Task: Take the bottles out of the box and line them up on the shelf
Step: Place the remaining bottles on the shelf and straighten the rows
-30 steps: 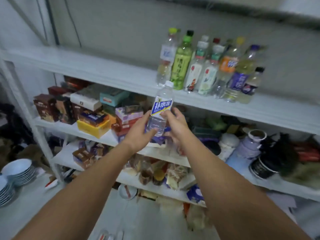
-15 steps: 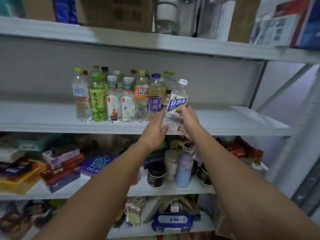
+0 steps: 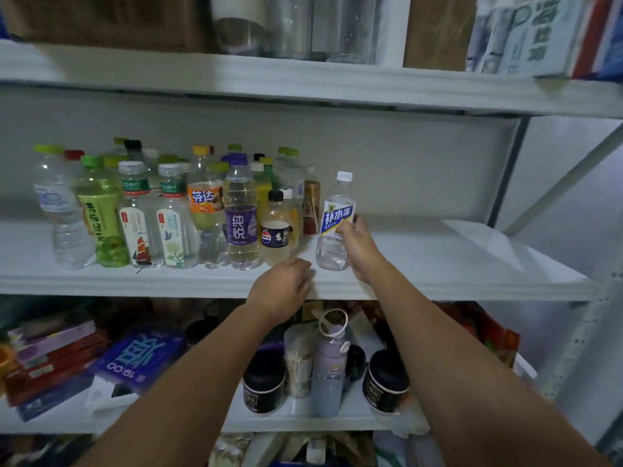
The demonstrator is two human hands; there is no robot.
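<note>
- On the shelf [image 3: 438, 264], the blue-label bottle [image 3: 332, 246] stands at the right end of the row of bottles [image 3: 168, 227].
- My right hand [image 3: 355, 246] grips its label side; I'd release only once it lines up with the front bottles.
- My left hand [image 3: 279, 291], loosely curled, holds nothing.

The white-capped bottle [image 3: 332, 251] at the right end of the row has a blue-and-white label reading 补水啦. Beside it, the small black-capped bottle [image 3: 275, 244] bears the round Pepsi logo on a dark label. The purple-labelled bottle [image 3: 240, 227] reads 纯悦 in white, and the orange-labelled bottle [image 3: 205, 200] reads 芬达. The green-banded bottle [image 3: 172, 227] appears to read 东方树叶 on its band. On the lower shelf [image 3: 236, 423], an upside-down blue pack [image 3: 135, 358] shows 10:00, and a black jar [image 3: 384, 385] shows 12.
</note>
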